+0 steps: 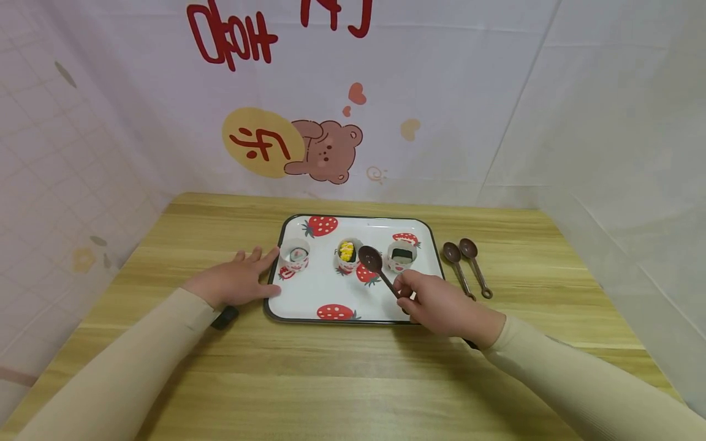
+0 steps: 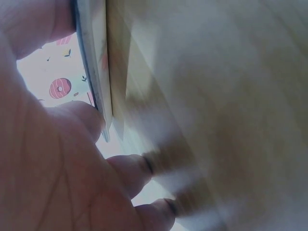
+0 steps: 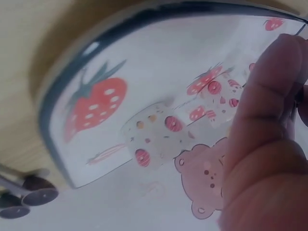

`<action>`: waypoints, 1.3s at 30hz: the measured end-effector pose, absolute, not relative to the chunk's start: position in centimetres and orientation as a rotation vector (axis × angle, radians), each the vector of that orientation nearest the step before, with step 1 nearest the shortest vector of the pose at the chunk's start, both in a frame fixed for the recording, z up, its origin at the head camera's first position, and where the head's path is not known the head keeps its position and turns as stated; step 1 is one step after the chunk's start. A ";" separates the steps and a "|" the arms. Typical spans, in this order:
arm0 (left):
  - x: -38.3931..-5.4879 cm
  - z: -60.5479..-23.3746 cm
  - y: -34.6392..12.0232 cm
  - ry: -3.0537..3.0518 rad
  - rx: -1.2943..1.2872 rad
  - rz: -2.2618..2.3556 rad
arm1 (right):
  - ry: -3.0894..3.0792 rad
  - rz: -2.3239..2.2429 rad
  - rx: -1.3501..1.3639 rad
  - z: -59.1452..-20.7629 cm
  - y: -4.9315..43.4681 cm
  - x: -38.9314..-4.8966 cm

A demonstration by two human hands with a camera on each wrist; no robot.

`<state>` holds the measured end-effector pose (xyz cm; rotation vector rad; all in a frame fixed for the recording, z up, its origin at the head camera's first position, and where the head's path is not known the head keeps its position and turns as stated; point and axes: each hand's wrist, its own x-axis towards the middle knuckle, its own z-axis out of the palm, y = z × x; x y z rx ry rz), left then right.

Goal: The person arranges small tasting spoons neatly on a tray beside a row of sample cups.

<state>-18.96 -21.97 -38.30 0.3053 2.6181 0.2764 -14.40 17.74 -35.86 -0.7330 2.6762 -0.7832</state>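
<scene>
My right hand (image 1: 444, 306) pinches the handle of a brown spoon (image 1: 371, 260) between thumb and fingers. The spoon's bowl points up and left, over the white strawberry-print tray (image 1: 309, 293), just right of the middle cup. Fingers spread, my left hand (image 1: 234, 283) rests at the tray's left edge, its thumb over the rim. Three small patterned cups stand on the tray. The left cup (image 1: 295, 264) holds a round sushi piece (image 1: 298, 255), the middle cup (image 1: 343, 267) a yellow-topped piece (image 1: 347, 250), and the right cup (image 1: 398, 267) a dark-wrapped piece (image 1: 402, 255).
Two more brown spoons lie side by side on the wooden table (image 1: 342, 380), right of the tray: one spoon (image 1: 452, 253) nearer it, the other spoon (image 1: 469, 248) farther out. A white cloth (image 1: 441, 79) with a printed bear hangs behind the table.
</scene>
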 end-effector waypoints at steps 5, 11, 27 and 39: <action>-19.0 -38.3 -22.1 2.627 0.319 0.260 | 2.643 -0.805 -0.672 -35.9 16.7 -15.0; -19.2 -38.5 -22.1 2.628 0.315 0.250 | 2.611 -0.872 -0.601 -36.0 15.4 -15.8; -19.3 -38.5 -22.0 2.620 0.292 0.247 | 2.507 -1.035 -0.381 -36.4 11.7 -17.1; -19.0 -38.2 -21.9 2.616 0.305 0.241 | 2.455 -1.184 -0.312 -37.0 9.4 -17.3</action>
